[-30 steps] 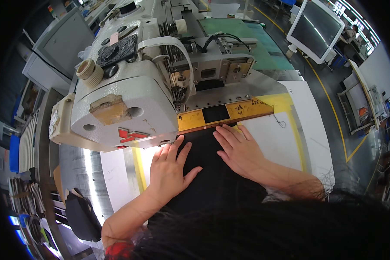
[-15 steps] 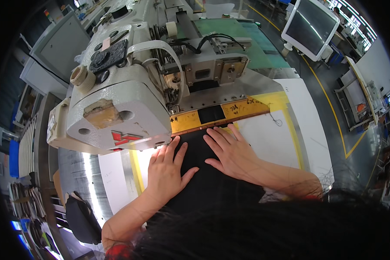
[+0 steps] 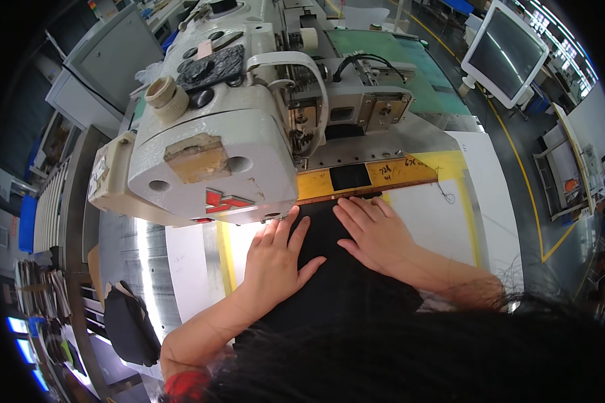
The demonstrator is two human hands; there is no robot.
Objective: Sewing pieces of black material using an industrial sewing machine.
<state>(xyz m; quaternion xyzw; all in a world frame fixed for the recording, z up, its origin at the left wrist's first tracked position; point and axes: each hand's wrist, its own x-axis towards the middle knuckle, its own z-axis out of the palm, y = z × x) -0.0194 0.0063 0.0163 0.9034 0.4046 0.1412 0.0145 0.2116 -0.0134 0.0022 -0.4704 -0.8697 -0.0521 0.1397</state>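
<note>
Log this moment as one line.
left hand: flat on black fabric | right hand: flat on fabric at yellow clamp plate | sewing machine head: above

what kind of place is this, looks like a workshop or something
Most likely a garment factory floor. A large industrial sewing machine stands over black fabric, which the left hand and right hand press flat against a yellow clamp plate. A monitor and yellow floor lines suggest more workstations.
</note>
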